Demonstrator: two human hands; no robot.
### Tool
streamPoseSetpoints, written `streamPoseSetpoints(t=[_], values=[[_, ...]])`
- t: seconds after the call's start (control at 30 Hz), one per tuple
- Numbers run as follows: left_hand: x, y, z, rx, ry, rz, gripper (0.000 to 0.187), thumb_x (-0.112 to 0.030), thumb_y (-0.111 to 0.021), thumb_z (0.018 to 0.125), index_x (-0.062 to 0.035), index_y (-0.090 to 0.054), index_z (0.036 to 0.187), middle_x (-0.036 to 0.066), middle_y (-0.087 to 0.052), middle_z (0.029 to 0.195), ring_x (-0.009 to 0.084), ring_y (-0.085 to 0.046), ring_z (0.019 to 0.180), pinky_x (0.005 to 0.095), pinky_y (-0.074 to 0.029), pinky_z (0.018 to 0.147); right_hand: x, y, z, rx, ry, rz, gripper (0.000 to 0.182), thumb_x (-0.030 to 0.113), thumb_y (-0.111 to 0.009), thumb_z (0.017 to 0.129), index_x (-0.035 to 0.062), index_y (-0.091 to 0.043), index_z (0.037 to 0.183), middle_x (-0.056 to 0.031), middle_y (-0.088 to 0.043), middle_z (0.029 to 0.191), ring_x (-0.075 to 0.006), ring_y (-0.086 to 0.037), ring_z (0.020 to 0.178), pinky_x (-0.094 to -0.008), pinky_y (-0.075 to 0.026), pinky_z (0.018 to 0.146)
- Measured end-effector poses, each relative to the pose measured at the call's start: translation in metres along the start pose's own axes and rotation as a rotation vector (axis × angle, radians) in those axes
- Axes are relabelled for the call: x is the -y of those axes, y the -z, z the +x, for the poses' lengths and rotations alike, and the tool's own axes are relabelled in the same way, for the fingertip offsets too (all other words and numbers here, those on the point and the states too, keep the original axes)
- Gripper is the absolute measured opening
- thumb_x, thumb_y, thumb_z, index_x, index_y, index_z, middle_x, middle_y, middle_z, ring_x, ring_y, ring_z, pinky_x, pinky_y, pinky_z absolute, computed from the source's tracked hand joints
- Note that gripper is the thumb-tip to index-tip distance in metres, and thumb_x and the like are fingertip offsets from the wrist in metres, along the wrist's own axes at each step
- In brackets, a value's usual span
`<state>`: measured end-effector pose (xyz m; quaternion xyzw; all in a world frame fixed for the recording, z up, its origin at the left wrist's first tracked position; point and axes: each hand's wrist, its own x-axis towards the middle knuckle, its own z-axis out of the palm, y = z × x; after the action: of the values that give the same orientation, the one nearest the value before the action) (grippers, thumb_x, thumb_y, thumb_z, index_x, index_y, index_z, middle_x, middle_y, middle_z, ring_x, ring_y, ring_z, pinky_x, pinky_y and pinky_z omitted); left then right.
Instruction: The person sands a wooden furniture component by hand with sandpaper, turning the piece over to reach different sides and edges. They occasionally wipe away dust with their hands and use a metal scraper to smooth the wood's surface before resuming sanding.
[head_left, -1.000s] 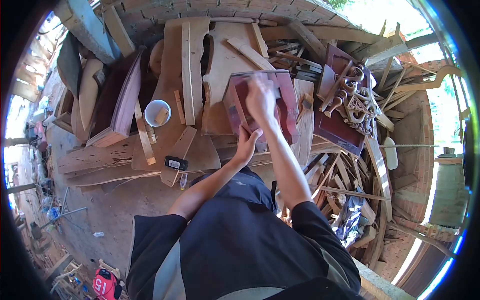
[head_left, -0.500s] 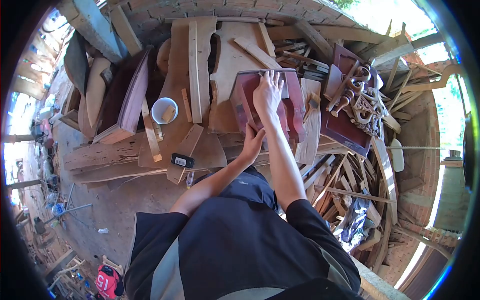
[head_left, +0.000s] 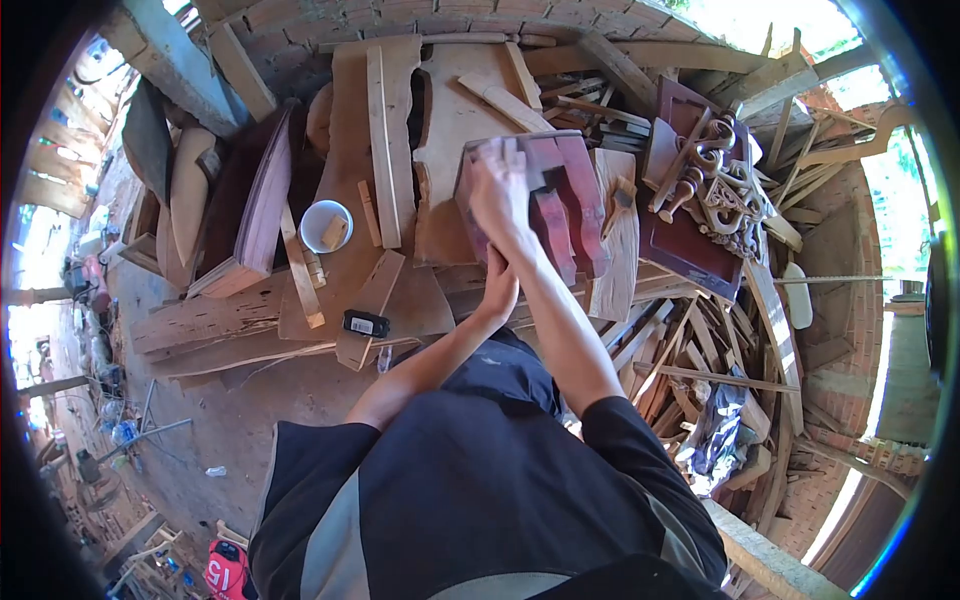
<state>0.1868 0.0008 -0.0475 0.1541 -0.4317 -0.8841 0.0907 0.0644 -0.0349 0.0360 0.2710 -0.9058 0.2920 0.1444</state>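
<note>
A red-brown wooden piece point(head_left: 580, 200) with wavy-edged parts lies on the bench in front of me. My right hand point(head_left: 500, 190) is on its upper left area, with the fingers smeared by motion. Whether anything lies under that palm cannot be seen. At the near edge of the piece my left hand point(head_left: 500, 287) grips it from below, partly covered by my right wrist. Just right of the piece, a brush point(head_left: 622, 193) rests on a pale board point(head_left: 612, 255).
A white bucket point(head_left: 326, 227) with a wood block inside stands to the left. Nearer me, a black device point(head_left: 365, 323) lies on a board. Carved scrollwork point(head_left: 725, 190) sits on a dark red panel point(head_left: 690, 265) at right. Scrap wood point(head_left: 690, 350) is heaped below it.
My right hand has slid left and slightly toward me across the wooden piece, and is now blurred. The left hand stays at the near edge, more covered by the right wrist.
</note>
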Motion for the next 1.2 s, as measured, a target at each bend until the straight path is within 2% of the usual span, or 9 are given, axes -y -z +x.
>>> streamPoseSetpoints(t=[0.07, 0.47, 0.57, 0.6, 0.8, 0.93, 1.1, 1.17, 1.2], values=[[0.016, 0.011, 0.006, 0.089, -0.002, -0.113, 0.049, -0.024, -0.060, 0.103, -0.0026, -0.039, 0.141, 0.010, -0.049, 0.137, 0.0189, -0.049, 0.127, 0.0343, -0.040, 0.107, 0.000, -0.003, -0.018, 0.153, 0.275, 0.158, 0.035, 0.006, -0.054, 0.093, -0.0069, -0.061, 0.125, -0.0255, -0.057, 0.139, -0.0410, -0.044, 0.141, -0.0555, -0.029, 0.119], [-0.021, -0.009, -0.003, -0.088, 0.053, 0.097, 0.044, -0.026, -0.066, 0.099, -0.0036, -0.043, 0.130, 0.006, -0.054, 0.123, 0.0140, -0.050, 0.115, 0.0296, -0.040, 0.102, -0.045, 0.017, -0.008, 0.129, 0.313, 0.166, 0.034, 0.006, -0.052, 0.096, 0.0008, -0.065, 0.126, -0.0197, -0.059, 0.140, -0.0340, -0.048, 0.139, -0.0519, -0.032, 0.117], [-0.031, -0.017, -0.006, -0.091, 0.049, 0.060, 0.047, -0.028, -0.068, 0.098, -0.0038, -0.043, 0.130, 0.006, -0.054, 0.122, 0.0141, -0.050, 0.114, 0.0288, -0.039, 0.102, -0.116, 0.070, 0.009, 0.386, -0.221, -0.002, 0.037, 0.008, -0.051, 0.096, 0.0045, -0.063, 0.131, -0.0186, -0.054, 0.147, -0.0344, -0.046, 0.140, -0.0523, -0.031, 0.118], [-0.033, -0.020, -0.006, -0.107, 0.013, 0.044, 0.048, -0.028, -0.070, 0.097, -0.0042, -0.044, 0.129, 0.005, -0.054, 0.120, 0.0140, -0.050, 0.112, 0.0287, -0.039, 0.101, -0.143, 0.068, 0.000, 0.051, -0.020, -0.216, 0.039, 0.010, -0.049, 0.098, 0.0040, -0.059, 0.136, -0.0161, -0.051, 0.150, -0.0347, -0.044, 0.142, -0.0522, -0.030, 0.119], [-0.035, -0.013, 0.005, -0.168, 0.037, 0.161, 0.061, -0.036, -0.075, 0.093, -0.0012, -0.043, 0.131, 0.008, -0.054, 0.121, 0.0157, -0.051, 0.108, 0.0306, -0.040, 0.100, -0.129, 0.110, -0.081, 0.177, 0.127, 0.045, 0.045, -0.006, -0.054, 0.093, 0.0059, -0.062, 0.135, -0.0167, -0.054, 0.147, -0.0359, -0.040, 0.145, -0.0515, -0.025, 0.122], [-0.069, -0.019, 0.040, -0.176, 0.135, 0.172, 0.073, -0.046, -0.077, 0.089, 0.0040, -0.046, 0.133, 0.016, -0.058, 0.129, 0.0215, -0.056, 0.118, 0.0338, -0.043, 0.101, -0.138, 0.100, -0.056, -0.026, -0.283, 0.310, 0.035, 0.006, -0.049, 0.101, 0.0056, -0.064, 0.133, -0.0187, -0.056, 0.144, -0.0389, -0.041, 0.143, -0.0458, -0.033, 0.118], [-0.096, 0.001, 0.046, -0.317, 0.017, 0.387, 0.060, -0.046, -0.075, 0.089, 0.0017, -0.062, 0.124, 0.015, -0.069, 0.114, 0.0250, -0.062, 0.116, 0.0356, -0.044, 0.103, -0.139, 0.117, -0.058, 0.316, 0.228, 0.129, 0.040, 0.003, -0.052, 0.099, 0.0059, -0.059, 0.138, -0.0140, -0.051, 0.151, -0.0362, -0.037, 0.147, -0.0512, -0.026, 0.122], [-0.135, 0.034, 0.062, -0.129, 0.254, 0.293, 0.047, -0.045, -0.075, 0.089, -0.0099, -0.064, 0.118, 0.010, -0.070, 0.079, 0.0199, -0.070, 0.062, 0.0346, -0.059, 0.055, -0.149, 0.130, -0.055, 0.410, 0.376, 0.114, 0.043, 0.000, -0.053, 0.097, 0.0072, -0.059, 0.139, -0.0124, -0.051, 0.152, -0.0353, -0.038, 0.147, -0.0512, -0.024, 0.123], [-0.152, 0.044, 0.071, -0.065, 0.297, 0.313, 0.054, -0.050, -0.077, 0.086, -0.0079, -0.063, 0.117, 0.012, -0.070, 0.080, 0.0204, -0.070, 0.064, 0.0344, -0.059, 0.057, -0.160, 0.129, -0.047, 0.385, 0.439, 0.059, 0.045, -0.001, -0.055, 0.096, 0.0074, -0.058, 0.140, -0.0118, -0.051, 0.152, -0.0349, -0.038, 0.146, -0.0507, -0.024, 0.123]])
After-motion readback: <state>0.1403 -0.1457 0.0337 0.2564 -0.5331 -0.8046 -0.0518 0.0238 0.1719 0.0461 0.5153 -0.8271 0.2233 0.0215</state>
